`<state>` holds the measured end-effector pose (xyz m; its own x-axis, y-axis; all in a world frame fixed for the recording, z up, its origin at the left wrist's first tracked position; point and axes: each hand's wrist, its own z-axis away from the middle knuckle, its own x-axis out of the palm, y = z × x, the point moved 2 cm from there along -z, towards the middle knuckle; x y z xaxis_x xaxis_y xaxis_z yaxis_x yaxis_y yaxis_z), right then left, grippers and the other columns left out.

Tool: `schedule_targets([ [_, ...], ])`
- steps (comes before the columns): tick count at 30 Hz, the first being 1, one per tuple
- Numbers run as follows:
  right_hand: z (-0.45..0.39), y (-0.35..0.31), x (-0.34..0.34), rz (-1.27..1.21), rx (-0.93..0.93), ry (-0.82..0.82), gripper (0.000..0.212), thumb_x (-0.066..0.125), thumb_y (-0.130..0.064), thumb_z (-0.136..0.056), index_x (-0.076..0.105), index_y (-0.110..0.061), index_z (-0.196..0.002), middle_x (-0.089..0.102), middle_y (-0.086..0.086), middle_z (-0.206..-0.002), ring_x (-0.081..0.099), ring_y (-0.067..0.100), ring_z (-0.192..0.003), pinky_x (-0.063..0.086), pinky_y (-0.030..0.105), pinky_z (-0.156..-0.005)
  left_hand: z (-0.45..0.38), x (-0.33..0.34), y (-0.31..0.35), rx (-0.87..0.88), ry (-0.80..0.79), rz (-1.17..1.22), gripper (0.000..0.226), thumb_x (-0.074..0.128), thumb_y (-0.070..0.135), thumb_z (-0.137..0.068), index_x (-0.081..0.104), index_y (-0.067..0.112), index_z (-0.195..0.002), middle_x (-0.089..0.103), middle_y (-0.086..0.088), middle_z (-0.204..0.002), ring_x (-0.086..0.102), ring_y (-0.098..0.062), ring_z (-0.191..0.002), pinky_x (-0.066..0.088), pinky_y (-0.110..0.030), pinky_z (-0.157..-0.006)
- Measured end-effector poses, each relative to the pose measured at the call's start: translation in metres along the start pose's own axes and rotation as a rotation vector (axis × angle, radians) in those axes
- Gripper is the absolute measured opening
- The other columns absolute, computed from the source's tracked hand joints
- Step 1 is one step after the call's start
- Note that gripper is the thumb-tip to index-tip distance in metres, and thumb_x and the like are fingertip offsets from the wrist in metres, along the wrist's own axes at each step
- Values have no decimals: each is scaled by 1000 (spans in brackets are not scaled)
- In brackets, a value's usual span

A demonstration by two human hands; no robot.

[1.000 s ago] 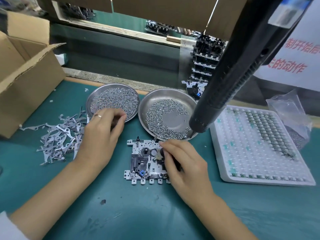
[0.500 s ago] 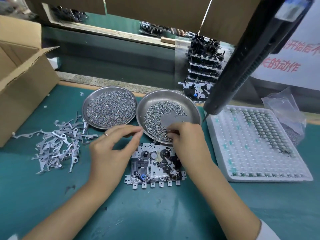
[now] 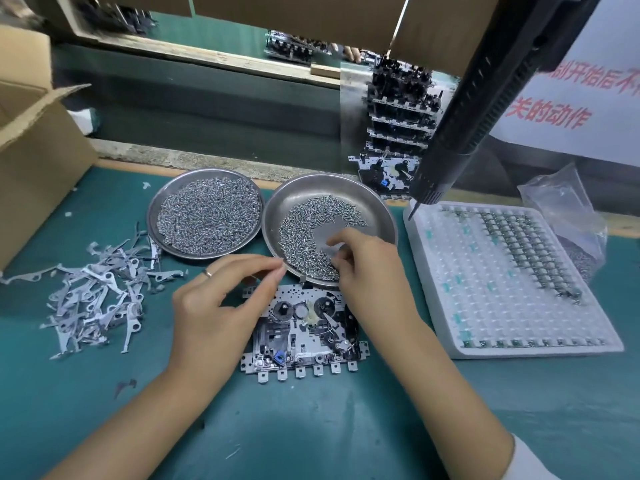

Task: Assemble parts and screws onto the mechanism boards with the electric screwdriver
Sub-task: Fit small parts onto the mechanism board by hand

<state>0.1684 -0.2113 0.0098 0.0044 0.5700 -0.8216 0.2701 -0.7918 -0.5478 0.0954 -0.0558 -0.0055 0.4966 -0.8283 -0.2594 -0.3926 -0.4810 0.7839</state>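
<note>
The mechanism board lies flat on the green mat between my forearms. Over its upper left corner my left hand hovers, its thumb and forefinger pinched on something too small to make out. My right hand reaches into the right steel dish, curled fingertips among the loose screws; whether it holds one is hidden. The left steel dish is full of small screws. The black electric screwdriver hangs untouched, tip above the white tray's corner.
A white foam tray with small parts in its cells sits at the right, a plastic bag behind it. Flat metal levers are piled at the left beside a cardboard box. Stacked boards stand behind the dishes.
My left hand left the left dish and came over the board with pinched fingers. My right hand lifted off the board and went into the right dish.
</note>
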Motion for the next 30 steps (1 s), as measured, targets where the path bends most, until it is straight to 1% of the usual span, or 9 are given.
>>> schedule_targets([
  [3, 4, 0, -4, -80, -67, 99, 30, 56, 0, -89, 64, -14, -113, 64, 1, -92, 57, 17, -89, 47, 32, -79, -1, 0, 1, -35, -18, 31, 16, 72, 16, -78, 70, 22, -93, 68, 12, -88, 63, 2, -80, 44, -8, -79],
  [7, 5, -1, -10, -217, -64, 150, 31, 61, 3, -84, 68, -14, -108, 61, -3, -84, 55, 9, -75, 45, 15, -73, -1, 1, 3, 3, -35, 12, 16, 75, 16, -78, 70, 20, -92, 69, 10, -87, 63, 0, -80, 46, -13, -81],
  [10, 12, -6, -12, -437, -50, 164, 30, 63, 7, -81, 70, -16, -99, 63, -3, -80, 59, 5, -70, 48, 13, -69, -1, 2, 5, 24, -57, 9, 14, 72, 18, -78, 71, 18, -91, 69, 9, -86, 63, -1, -80, 46, -14, -79],
  [12, 20, -9, -12, -735, -14, 103, 28, 67, 8, -80, 70, -16, -95, 66, -5, -77, 62, 3, -72, 51, 14, -72, 0, 3, 6, 16, -87, 33, 15, 73, 20, -77, 71, 19, -92, 69, 10, -85, 64, -3, -78, 47, -15, -78],
  [14, 29, -10, -10, -1014, 58, 9, 28, 69, 8, -79, 69, -15, -93, 69, -4, -74, 64, 6, -74, 54, 19, -74, 2, 4, 8, -32, -110, 92, 18, 73, 22, -76, 72, 21, -94, 70, 11, -82, 65, -6, -77, 49, -16, -78],
  [18, 42, -13, -3, -1279, 162, -133, 25, 67, 4, -78, 66, -12, -96, 67, -2, -75, 64, 11, -71, 52, 19, -69, 5, 5, 8, -127, -117, 208, 20, 77, 31, -74, 75, 30, -94, 71, 11, -85, 68, -8, -79, 49, -17, -78],
  [21, 43, -14, -1, -1330, 175, -174, 28, 69, -6, -73, 65, -11, -100, 66, 0, -77, 65, 12, -73, 53, 20, -70, 6, 6, 7, -176, -118, 284, 23, 78, 33, -73, 72, 31, -96, 71, 10, -84, 68, -11, -78, 51, -19, -76],
  [24, 42, -12, -2, -1342, 160, -176, 25, 72, -3, -75, 68, -14, -97, 67, 1, -79, 65, 14, -75, 53, 22, -71, 7, 7, 7, -150, -130, 294, 22, 74, 30, -74, 72, 29, -96, 72, 10, -85, 68, -14, -78, 52, -24, -77],
  [30, 43, -11, 0, -1358, 173, -185, 24, 69, -4, -73, 73, -18, -91, 67, 3, -79, 64, 16, -76, 53, 23, -73, 8, 7, 6, -137, -118, 290, 25, 76, 28, -73, 73, 24, -98, 72, 9, -84, 68, -15, -76, 52, -24, -76],
])
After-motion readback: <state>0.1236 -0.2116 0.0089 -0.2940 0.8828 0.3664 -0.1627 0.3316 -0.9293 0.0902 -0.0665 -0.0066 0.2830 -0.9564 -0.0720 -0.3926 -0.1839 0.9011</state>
